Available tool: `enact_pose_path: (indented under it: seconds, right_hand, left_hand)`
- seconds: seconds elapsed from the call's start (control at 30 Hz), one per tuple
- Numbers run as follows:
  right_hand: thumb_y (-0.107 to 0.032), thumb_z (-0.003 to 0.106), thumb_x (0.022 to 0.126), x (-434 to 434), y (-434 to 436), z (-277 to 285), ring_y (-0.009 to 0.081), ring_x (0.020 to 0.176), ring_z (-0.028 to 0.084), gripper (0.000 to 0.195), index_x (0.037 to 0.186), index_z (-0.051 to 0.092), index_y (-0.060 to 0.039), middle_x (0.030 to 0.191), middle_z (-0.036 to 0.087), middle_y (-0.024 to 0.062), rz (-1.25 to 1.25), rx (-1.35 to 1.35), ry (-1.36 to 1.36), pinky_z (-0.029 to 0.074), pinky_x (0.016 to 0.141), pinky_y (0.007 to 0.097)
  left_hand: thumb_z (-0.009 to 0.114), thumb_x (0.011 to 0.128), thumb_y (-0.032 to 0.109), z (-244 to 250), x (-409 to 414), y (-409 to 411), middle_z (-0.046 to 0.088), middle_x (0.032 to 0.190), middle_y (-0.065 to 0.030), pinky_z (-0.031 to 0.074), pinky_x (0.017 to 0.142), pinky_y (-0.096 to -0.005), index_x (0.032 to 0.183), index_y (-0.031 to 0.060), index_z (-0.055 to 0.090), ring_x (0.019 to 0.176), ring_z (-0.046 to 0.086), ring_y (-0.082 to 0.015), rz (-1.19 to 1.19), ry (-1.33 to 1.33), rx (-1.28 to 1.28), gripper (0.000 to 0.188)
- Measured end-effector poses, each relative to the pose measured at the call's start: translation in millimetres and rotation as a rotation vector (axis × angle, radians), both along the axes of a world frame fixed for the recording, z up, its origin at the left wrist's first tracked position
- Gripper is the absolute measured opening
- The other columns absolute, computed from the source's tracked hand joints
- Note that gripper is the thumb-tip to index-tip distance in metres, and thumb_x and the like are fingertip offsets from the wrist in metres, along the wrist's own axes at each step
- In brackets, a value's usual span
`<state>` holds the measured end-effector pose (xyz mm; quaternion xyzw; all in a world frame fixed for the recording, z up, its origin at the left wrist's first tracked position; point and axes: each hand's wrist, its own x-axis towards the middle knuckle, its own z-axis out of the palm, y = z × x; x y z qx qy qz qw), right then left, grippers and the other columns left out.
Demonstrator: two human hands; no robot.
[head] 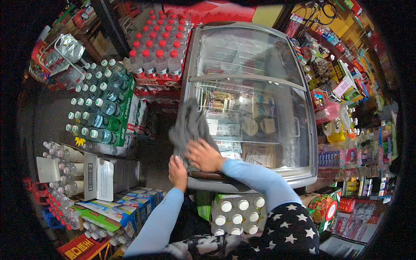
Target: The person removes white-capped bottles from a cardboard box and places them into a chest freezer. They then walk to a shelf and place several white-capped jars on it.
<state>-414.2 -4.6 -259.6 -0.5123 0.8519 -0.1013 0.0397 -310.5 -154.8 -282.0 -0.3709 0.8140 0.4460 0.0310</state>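
Observation:
A chest freezer with sliding glass lids stands before me, and packaged goods show through the glass. A dark grey cloth lies along its left rim, partly over the near lid; its far part is blurred. My right hand is on the cloth, fingers spread and blurred, forearm crossing the freezer's near edge. At the near left corner, my left hand has its thumb and fingers by the cloth's edge. Whether it grips the cloth or the freezer's corner is hard to tell.
Red-capped bottles stand stacked beyond the freezer's left side. Nearer on the left are a green crate of bottles and an open carton. White-capped bottles stand close before my body. Packed shelves line the right.

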Motion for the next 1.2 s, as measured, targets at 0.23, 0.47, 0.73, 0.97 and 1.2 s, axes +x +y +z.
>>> enact_pose_path:
  seconds: [0.23, 0.47, 0.73, 0.97, 1.2]
  right_hand:
    - [-0.055, 0.07, 0.077, -78.9, 167.9, 82.1, 0.0373, 0.126, 0.047, 0.063, 0.13, 0.058, -0.0234, 0.142, 0.047, 0.0146, -0.47, 0.014, 0.16, 0.037, 0.098, 0.0567]
    - [-0.057, 0.063, 0.085, -15.8, 371.3, 88.8, 0.0407, 0.142, 0.024, 0.08, 0.152, 0.027, -0.0313, 0.155, 0.027, 0.0184, -1.218, 0.229, -0.039, 0.029, 0.108, 0.0588]
    - [-0.031, 0.069, 0.084, 101.6, 393.5, 138.7, 0.0367, 0.098, 0.059, 0.034, 0.106, 0.068, -0.0051, 0.101, 0.065, 0.0155, -1.015, 0.109, -0.211, 0.047, 0.087, 0.0454]
    - [-0.026, 0.074, 0.07, 105.0, 216.4, 114.7, 0.0307, 0.101, 0.052, 0.043, 0.113, 0.069, -0.0223, 0.105, 0.057, 0.0081, -0.566, -0.004, -0.014, 0.043, 0.079, 0.0456]
    - [-0.022, 0.075, 0.07, 81.6, 30.2, 89.1, 0.0294, 0.114, 0.052, 0.048, 0.117, 0.067, -0.0196, 0.114, 0.059, 0.0106, -0.402, 0.228, -0.271, 0.045, 0.09, 0.0455]
  left_hand:
    - [0.031, 0.103, 0.048, -18.5, 3.3, -1.0, 0.047, 0.142, -0.0214, 0.036, 0.106, -0.0462, 0.14, 0.0018, 0.045, 0.129, 0.045, -0.0395, 0.016, 0.105, -0.061, 0.061]
    - [0.032, 0.103, 0.048, -11.1, -0.2, -0.9, 0.052, 0.137, -0.0227, 0.038, 0.104, -0.0465, 0.135, 0.0001, 0.049, 0.125, 0.048, -0.0404, 0.003, 0.12, -0.043, 0.06]
    - [0.031, 0.102, 0.052, -9.7, -3.7, -1.4, 0.053, 0.135, -0.0222, 0.039, 0.102, -0.0469, 0.134, -0.0001, 0.05, 0.124, 0.049, -0.0397, 0.026, 0.112, -0.047, 0.064]
    - [0.031, 0.103, 0.048, -6.2, -2.0, 2.0, 0.056, 0.131, -0.0225, 0.04, 0.101, -0.0465, 0.13, -0.0005, 0.054, 0.121, 0.051, -0.0398, 0.077, 0.175, 0.019, 0.06]
    - [0.036, 0.104, 0.044, -25.3, 1.3, -1.2, 0.058, 0.129, -0.0211, 0.042, 0.1, -0.0435, 0.127, -0.0005, 0.057, 0.119, 0.053, -0.0383, 0.232, 0.432, 0.087, 0.055]
